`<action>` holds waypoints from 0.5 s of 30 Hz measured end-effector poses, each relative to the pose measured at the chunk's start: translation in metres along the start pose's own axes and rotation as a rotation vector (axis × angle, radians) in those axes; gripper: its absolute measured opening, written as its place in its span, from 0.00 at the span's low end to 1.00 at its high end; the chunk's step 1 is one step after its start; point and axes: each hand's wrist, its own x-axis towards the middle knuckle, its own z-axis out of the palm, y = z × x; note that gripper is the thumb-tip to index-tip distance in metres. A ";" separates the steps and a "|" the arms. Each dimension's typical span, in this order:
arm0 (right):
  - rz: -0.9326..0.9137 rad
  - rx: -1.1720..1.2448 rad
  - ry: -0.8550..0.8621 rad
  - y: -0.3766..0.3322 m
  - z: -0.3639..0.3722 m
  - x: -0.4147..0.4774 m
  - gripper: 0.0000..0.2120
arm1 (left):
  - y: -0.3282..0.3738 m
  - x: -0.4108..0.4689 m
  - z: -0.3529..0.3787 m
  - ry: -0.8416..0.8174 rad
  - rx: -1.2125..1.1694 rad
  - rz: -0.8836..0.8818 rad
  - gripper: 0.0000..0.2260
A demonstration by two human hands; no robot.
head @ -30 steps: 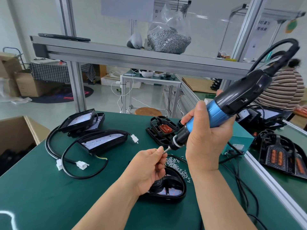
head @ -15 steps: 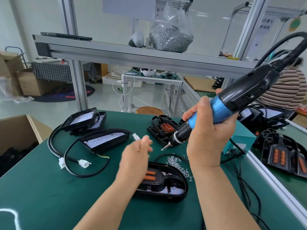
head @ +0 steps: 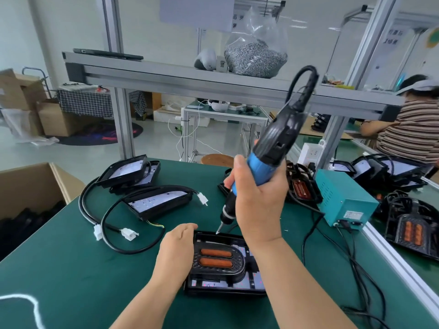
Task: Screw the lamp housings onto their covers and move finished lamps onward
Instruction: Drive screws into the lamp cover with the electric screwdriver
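Observation:
A black lamp housing (head: 221, 262) with two orange oval seals lies on its cover at the near middle of the green table (head: 71, 269). My left hand (head: 177, 248) rests against its left edge, fingers loosely bent along the side. My right hand (head: 257, 198) grips a blue and black electric screwdriver (head: 273, 148) nearly upright. Its bit tip touches the housing's far left corner.
Two finished lamps (head: 156, 200) with black cables and white plugs lie at the left. A teal power box (head: 344, 200) sits on the right with more housings (head: 301, 188) behind it. A cardboard box (head: 31, 186) stands at the far left. A person in a striped shirt (head: 408, 131) works at the right.
My left hand left the bit, dropped and settled on the housing's left edge. My right hand tilted the screwdriver upright and brought its tip down to the housing's far corner.

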 end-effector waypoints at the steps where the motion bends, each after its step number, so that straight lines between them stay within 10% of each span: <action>1: 0.011 0.003 -0.018 0.003 0.003 -0.002 0.11 | -0.001 -0.002 0.000 0.001 -0.015 -0.006 0.15; 15: -0.003 -0.130 -0.134 0.022 0.026 -0.015 0.10 | -0.004 -0.001 0.006 0.019 -0.136 0.015 0.16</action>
